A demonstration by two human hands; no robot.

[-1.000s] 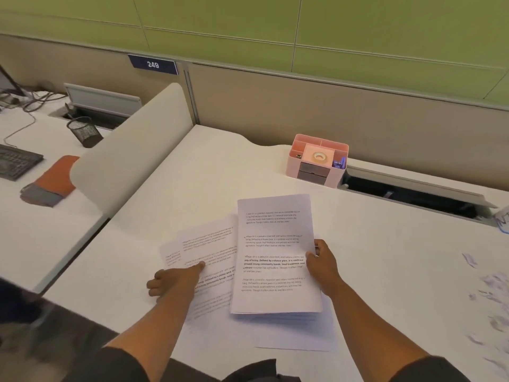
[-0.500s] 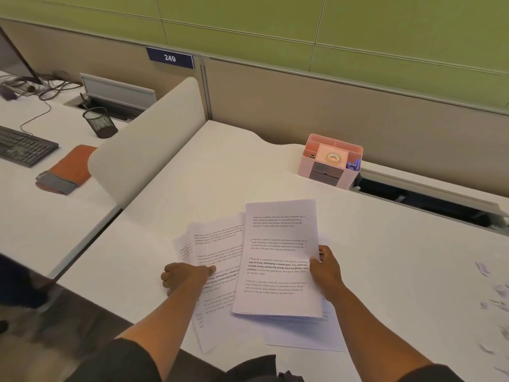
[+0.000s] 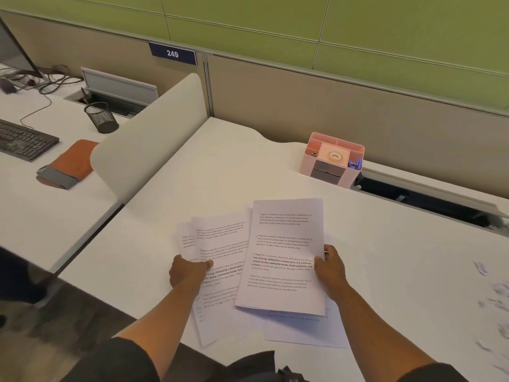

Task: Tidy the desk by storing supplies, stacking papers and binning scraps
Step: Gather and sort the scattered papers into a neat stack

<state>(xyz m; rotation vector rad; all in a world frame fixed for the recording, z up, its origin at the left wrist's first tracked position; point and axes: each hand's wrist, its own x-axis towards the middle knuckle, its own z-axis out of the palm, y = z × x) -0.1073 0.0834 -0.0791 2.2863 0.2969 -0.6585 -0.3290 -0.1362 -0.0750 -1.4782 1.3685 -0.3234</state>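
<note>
Desk (image 3: pixel 275 172): white, smooth matte top with a wavy rear edge, set against a beige partition.

Printed sheets, held (image 3: pixel 283 255): thin white paper, rectangular, black text in short blocks, some lines bold. Right hand (image 3: pixel 329 270) grips their right edge, thumb on top, fingers beneath; the grip is closed on the paper. The near edge stands lifted off the desk and casts a shadow.

Loose sheets, left (image 3: pixel 220 249): same paper, fanned and slightly skewed, lying flat and partly under the held sheets. Left hand (image 3: pixel 188 272) rests on them with fingers curled and the thumb pressing the top page; whether that grip pinches a sheet or only presses down cannot be told.

Bottom sheet (image 3: pixel 311 329): flat on the desk beneath the held sheets, near the front edge.

Organiser (image 3: pixel 332 161): pink plastic box, square compartments on top, grey drawers in front; holds a roll of clear tape (image 3: pixel 334 155) and a small blue item. Stands at the desk's rear, well apart from the papers.

Paper scraps (image 3: pixel 495 299): small torn white bits scattered along the desk's right side.

Neighbouring desk, beyond a rounded pale divider (image 3: pixel 148 133): black mesh cup (image 3: pixel 101 117), black keyboard (image 3: pixel 24 140), orange and grey pouch (image 3: pixel 68 164).
</note>
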